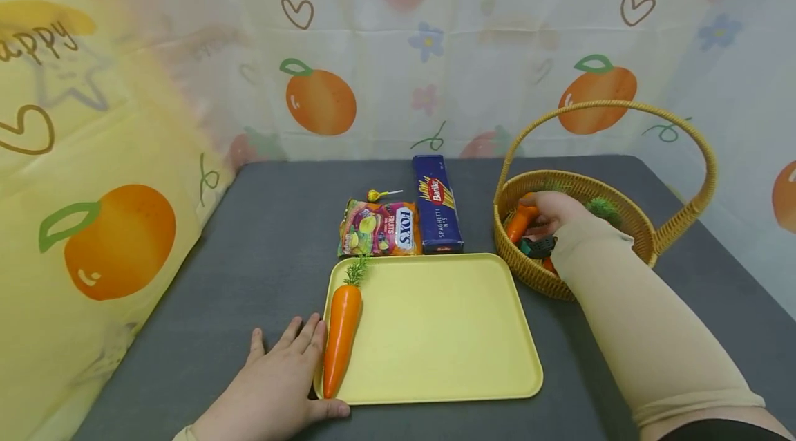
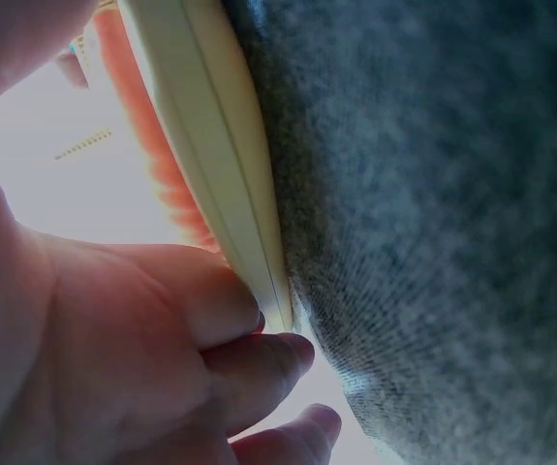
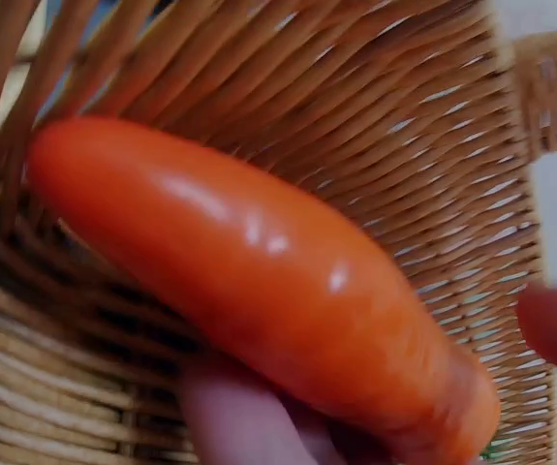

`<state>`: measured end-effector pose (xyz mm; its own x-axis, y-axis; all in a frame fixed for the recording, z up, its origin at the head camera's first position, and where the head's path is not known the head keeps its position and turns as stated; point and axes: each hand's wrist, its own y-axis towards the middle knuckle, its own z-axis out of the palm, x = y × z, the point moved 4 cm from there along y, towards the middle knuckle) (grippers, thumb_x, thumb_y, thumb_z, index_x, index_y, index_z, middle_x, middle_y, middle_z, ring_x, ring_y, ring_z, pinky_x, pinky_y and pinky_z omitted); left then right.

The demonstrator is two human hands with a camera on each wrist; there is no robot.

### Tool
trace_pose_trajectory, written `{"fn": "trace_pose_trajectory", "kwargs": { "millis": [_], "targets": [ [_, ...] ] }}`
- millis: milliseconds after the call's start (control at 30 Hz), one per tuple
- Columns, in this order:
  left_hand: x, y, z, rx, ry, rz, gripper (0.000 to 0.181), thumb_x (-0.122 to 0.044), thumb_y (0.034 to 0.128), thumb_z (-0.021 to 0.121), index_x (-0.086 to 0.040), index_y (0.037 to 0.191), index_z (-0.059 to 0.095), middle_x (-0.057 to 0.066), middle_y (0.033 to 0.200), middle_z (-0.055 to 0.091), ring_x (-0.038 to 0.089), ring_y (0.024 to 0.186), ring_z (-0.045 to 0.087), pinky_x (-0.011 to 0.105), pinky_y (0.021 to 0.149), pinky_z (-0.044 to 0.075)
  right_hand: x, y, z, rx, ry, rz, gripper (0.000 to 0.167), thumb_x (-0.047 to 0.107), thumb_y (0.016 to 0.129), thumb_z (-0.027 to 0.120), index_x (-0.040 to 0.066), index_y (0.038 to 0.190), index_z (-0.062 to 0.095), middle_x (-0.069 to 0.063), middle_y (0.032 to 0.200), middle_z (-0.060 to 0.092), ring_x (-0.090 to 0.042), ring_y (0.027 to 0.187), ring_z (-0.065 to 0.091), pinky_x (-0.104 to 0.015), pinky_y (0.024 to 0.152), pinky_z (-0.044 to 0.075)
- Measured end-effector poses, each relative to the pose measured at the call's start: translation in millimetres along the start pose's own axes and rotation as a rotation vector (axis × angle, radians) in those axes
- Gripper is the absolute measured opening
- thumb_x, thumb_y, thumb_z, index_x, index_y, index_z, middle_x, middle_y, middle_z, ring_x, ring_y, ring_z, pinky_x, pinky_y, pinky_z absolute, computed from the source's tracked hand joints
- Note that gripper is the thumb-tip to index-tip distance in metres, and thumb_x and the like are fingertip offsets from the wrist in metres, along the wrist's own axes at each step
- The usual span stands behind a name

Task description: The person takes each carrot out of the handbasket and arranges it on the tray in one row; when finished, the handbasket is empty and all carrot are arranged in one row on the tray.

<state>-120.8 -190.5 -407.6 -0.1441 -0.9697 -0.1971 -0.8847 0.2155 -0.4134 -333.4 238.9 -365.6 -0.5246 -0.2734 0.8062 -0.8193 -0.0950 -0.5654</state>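
Observation:
A yellow tray [image 1: 435, 330] lies on the table with a long orange carrot [image 1: 343, 330] along its left side. My left hand [image 1: 273, 382] rests at the tray's left edge, fingers spread; the left wrist view shows its fingers [image 2: 249, 373] against the rim [image 2: 215, 145]. On the right, my right hand [image 1: 553, 213] reaches inside a wicker basket [image 1: 535, 275], its fingers round a second, shorter carrot [image 1: 521, 222]. In the right wrist view this carrot [image 3: 259, 262] lies slanted across the basket's woven wall [image 3: 433, 145], with a finger [image 3: 244, 412] under it.
Behind the tray lie a Fox's candy bag [image 1: 379, 228], a blue Barilla spaghetti box [image 1: 438, 206] and a yellow lollipop [image 1: 374, 195]. The basket's tall handle [image 1: 622, 105] arches over my right hand. Green leafy tops [image 1: 602, 208] show inside the basket.

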Motion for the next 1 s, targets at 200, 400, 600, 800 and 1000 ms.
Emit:
{"fn": "trace_pose_trajectory", "kwargs": {
  "millis": [200, 400, 600, 800, 1000],
  "targets": [
    [-1.0, -0.8, -0.2, -0.007, -0.002, -0.002, 0.137, -0.09, 0.0763, 0.076, 0.0, 0.171, 0.036, 0.019, 0.179, 0.034, 0.051, 0.164, 0.031, 0.096, 0.114, 0.006, 2, -0.5, 0, 0.057, -0.078, -0.024, 0.04, 0.015, 0.118, 0.047, -0.014, 0.146, 0.044, -0.008, 0.105, 0.063, -0.012, 0.082, 0.065, -0.024, 0.076, 0.06],
    [-1.5, -1.6, -1.5, -0.015, 0.005, 0.009, 0.135, -0.089, 0.0766, 0.077, 0.0, 0.171, 0.038, 0.019, 0.178, 0.036, 0.051, 0.164, 0.033, 0.096, 0.114, 0.006, 8, -23.6, -9, 0.086, 0.217, -0.047, 0.015, 0.018, 0.119, 0.046, 0.009, 0.131, 0.046, 0.0, 0.104, 0.065, -0.013, 0.088, 0.068, -0.023, 0.078, 0.062],
    [-1.2, -0.6, -1.7, -0.008, 0.007, 0.004, 0.136, -0.09, 0.0767, 0.076, 0.0, 0.171, 0.037, 0.02, 0.179, 0.034, 0.051, 0.165, 0.03, 0.096, 0.113, 0.006, 20, -61.3, 3, 0.062, 0.375, -0.162, 0.078, 0.015, 0.118, 0.05, 0.028, 0.178, 0.003, 0.001, 0.134, 0.048, -0.014, 0.104, 0.068, -0.029, 0.087, 0.065],
    [-1.3, -0.1, -2.2, -0.014, 0.017, 0.004, 0.137, -0.091, 0.076, 0.075, 0.0, 0.171, 0.036, 0.02, 0.179, 0.034, 0.051, 0.165, 0.03, 0.096, 0.113, 0.006, 19, -101.6, 50, 0.014, 0.373, -0.297, 0.093, 0.009, 0.115, 0.056, 0.034, 0.177, -0.01, -0.005, 0.141, 0.046, -0.015, 0.105, 0.073, -0.032, 0.083, 0.066],
    [-1.5, -0.3, -2.0, -0.013, 0.021, 0.005, 0.137, -0.091, 0.076, 0.075, -0.001, 0.172, 0.036, 0.019, 0.179, 0.035, 0.051, 0.165, 0.03, 0.096, 0.114, 0.007, 2, -121.6, 114, 0.032, 0.361, -0.358, 0.086, 0.006, 0.113, 0.059, 0.028, 0.177, 0.006, -0.02, 0.157, 0.044, -0.029, 0.118, 0.068, -0.04, 0.089, 0.066]
  ]
}}
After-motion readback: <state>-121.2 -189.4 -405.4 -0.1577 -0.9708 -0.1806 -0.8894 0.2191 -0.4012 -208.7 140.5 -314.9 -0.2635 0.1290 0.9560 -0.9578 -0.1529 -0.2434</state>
